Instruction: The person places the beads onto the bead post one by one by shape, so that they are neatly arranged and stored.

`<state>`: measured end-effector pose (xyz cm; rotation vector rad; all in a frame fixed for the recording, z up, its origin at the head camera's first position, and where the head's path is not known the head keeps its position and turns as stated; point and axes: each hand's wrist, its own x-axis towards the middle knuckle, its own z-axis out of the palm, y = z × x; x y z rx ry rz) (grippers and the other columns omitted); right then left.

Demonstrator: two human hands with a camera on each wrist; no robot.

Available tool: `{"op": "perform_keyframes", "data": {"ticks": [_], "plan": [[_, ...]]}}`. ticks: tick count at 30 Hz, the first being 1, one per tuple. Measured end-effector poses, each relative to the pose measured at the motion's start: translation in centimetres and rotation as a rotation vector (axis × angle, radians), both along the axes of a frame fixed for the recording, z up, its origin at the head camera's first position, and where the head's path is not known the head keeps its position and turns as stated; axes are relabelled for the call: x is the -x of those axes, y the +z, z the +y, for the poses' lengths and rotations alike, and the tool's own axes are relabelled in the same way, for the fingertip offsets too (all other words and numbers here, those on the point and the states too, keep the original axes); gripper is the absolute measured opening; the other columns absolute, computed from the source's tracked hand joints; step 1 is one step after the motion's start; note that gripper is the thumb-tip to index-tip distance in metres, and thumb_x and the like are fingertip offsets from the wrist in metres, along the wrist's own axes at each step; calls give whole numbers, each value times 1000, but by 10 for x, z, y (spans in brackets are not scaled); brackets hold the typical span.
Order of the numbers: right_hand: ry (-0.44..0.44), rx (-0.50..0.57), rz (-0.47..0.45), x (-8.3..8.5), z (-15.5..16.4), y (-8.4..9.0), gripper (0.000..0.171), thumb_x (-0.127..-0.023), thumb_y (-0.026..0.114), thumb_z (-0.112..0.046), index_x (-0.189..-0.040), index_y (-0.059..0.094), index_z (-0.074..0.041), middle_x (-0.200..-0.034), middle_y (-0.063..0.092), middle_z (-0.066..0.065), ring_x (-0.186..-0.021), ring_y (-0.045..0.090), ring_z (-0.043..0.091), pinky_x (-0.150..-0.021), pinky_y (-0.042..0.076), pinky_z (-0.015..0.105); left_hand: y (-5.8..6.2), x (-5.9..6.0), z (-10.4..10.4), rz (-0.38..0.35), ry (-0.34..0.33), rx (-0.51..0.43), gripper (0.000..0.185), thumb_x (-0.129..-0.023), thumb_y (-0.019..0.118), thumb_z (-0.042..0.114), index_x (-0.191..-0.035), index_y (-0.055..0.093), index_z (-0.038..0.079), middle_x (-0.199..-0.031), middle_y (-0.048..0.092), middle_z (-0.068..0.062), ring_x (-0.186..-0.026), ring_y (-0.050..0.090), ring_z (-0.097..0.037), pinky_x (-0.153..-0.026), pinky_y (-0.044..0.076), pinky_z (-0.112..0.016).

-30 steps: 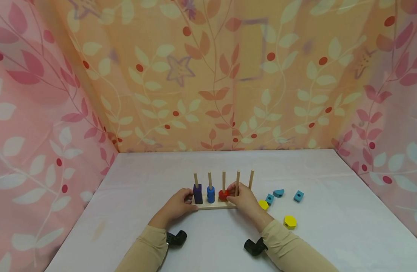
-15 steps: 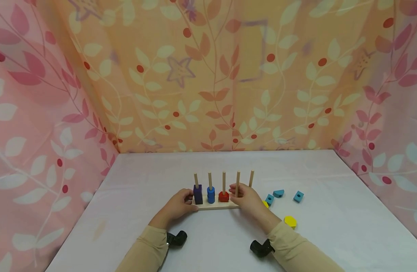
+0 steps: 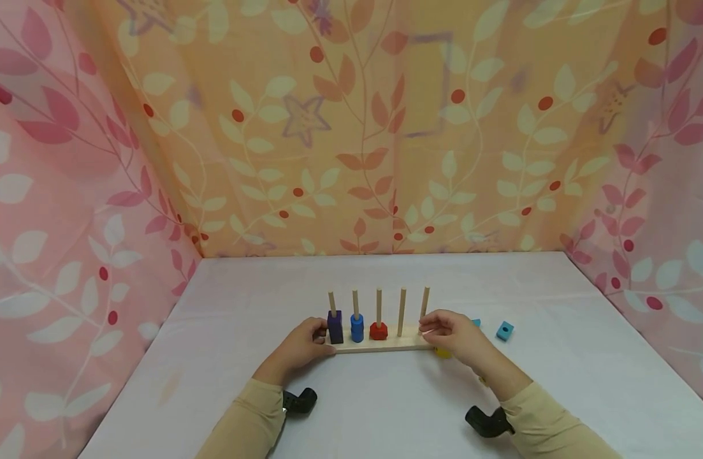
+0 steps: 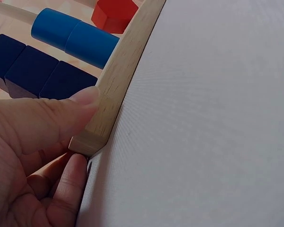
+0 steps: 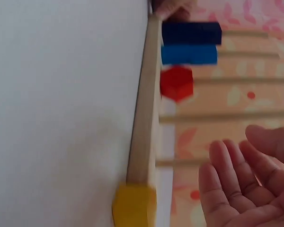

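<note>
A wooden base carries five upright pegs. Dark blue blocks sit on the first peg, blue cylinders on the second and a red hexagon on the third. The last two pegs are bare. My left hand grips the left end of the base, thumb on its edge and a finger under it. My right hand hovers at the right end, fingers relaxed and holding nothing, just above a yellow block.
A teal block lies right of the rack; another teal piece peeks out behind my right hand. Leaf-patterned curtains wall in the white table on three sides. Black wrist mounts sit near the front edge.
My right hand let go of the red hexagon, now seated low on the third peg, and moved right to the base's right end. The left hand kept its grip.
</note>
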<state>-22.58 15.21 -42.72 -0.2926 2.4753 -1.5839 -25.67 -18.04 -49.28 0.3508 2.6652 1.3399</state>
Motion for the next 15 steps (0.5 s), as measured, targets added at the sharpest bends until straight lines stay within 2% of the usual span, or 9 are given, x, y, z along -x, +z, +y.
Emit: {"op": "perform_keyframes", "data": {"ticks": [7,15], "plan": [[-26,-103,-23,-7,47,8,26,-86,62,-8,-110,56,0,-102,61,14,-89,57,20,-78,51,29,-1,1,0,-2,8,8,51,-72,78,17,-114,54,2,-114,53,-11,-107,52,-23,-92,44,-39],[-56,-188,-63,-16,81,2,27,-86,63,-11,-109,56,1,-99,61,11,-87,56,19,-76,51,26,-1,1,0,-6,5,15,52,-72,78,19,-114,53,2,-115,52,-10,-107,52,-23,-93,44,-39]]}}
